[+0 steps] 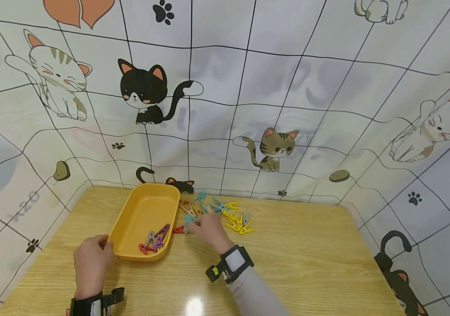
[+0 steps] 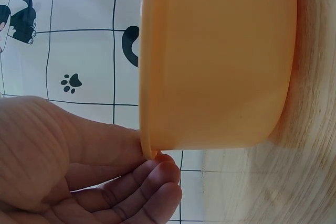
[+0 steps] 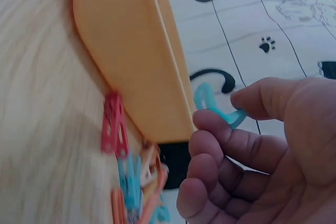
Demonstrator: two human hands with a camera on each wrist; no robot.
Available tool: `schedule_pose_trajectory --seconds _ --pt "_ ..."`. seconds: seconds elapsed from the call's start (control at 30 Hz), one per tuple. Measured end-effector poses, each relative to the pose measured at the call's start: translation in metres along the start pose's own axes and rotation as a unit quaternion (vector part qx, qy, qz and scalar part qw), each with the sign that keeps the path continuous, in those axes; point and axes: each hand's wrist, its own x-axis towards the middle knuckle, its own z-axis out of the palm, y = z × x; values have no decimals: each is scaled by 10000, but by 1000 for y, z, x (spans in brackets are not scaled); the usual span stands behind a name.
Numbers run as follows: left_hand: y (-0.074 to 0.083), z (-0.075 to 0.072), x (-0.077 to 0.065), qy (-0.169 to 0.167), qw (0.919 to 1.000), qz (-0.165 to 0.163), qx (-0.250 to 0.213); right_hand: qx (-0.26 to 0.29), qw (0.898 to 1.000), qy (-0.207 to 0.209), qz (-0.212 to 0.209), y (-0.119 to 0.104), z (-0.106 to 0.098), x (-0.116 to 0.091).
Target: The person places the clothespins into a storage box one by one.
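Note:
My left hand [image 1: 92, 263] pinches the rim of a yellow-orange plastic basket [image 1: 139, 215] at its near left corner. In the left wrist view, the thumb and fingers meet at the rim's corner. Between the thumb and index finger of my right hand [image 1: 210, 231], a turquoise clothespin [image 3: 205, 98] is pinched, held beside the basket's right wall. Inside the basket, at its near right end, lie several clothespins [image 1: 159, 242], red, grey, purple and yellow among them. A red clothespin [image 3: 114, 127] lies on the table, close against the basket's outside.
Beyond and right of my right hand, a loose heap holds blue clothespins [image 1: 217, 204], yellow clothespins [image 1: 237, 224] and orange ones [image 1: 187, 208]. Everything stands on a wooden table [image 1: 307, 250]. A white cat-print curtain [image 1: 217, 87] hangs behind it and along both sides.

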Motion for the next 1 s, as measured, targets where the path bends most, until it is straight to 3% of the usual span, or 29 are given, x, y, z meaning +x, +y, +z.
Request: schedule_pose_trajectory --seconds 0.57,0.87,1.0 --pt "3 -1 -1 6 10000 -53 22 394 9980 -290 398 -28 36 15" --pt "3 -1 -1 14 10000 -71 22 455 9964 -382 598 -18 34 13" --pt "2 -1 -1 38 10000 25 16 416 9982 -176 383 -8 27 9"
